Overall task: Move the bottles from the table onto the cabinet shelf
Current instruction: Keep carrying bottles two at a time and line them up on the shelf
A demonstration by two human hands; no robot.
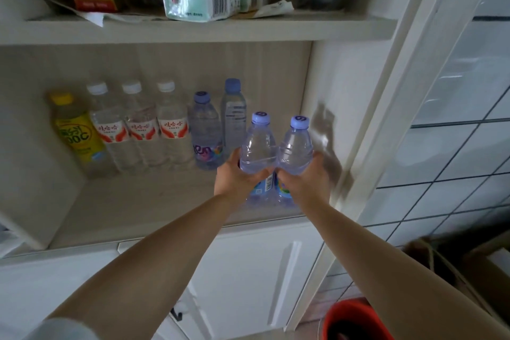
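My left hand [237, 179] grips a clear bottle with a purple cap [258, 143]. Beside it, my right hand [306, 182] grips a second purple-capped bottle [296, 146]. Both bottles stand upright, side by side, at the right end of the cabinet shelf [138, 201]; whether their bases touch the shelf is hidden by my hands. Along the back of the shelf stand a yellow bottle [77, 132], three white-capped water bottles with red labels [140, 127], a purple-capped bottle [205, 135] and a taller blue-capped bottle [233, 113].
An upper shelf [193, 29] above holds cartons and boxes. The open cabinet door [386, 119] stands close at the right. Below are white cabinet doors [248, 284]. A red bucket [356, 320] and a cardboard box [469, 270] sit on the floor at the lower right.
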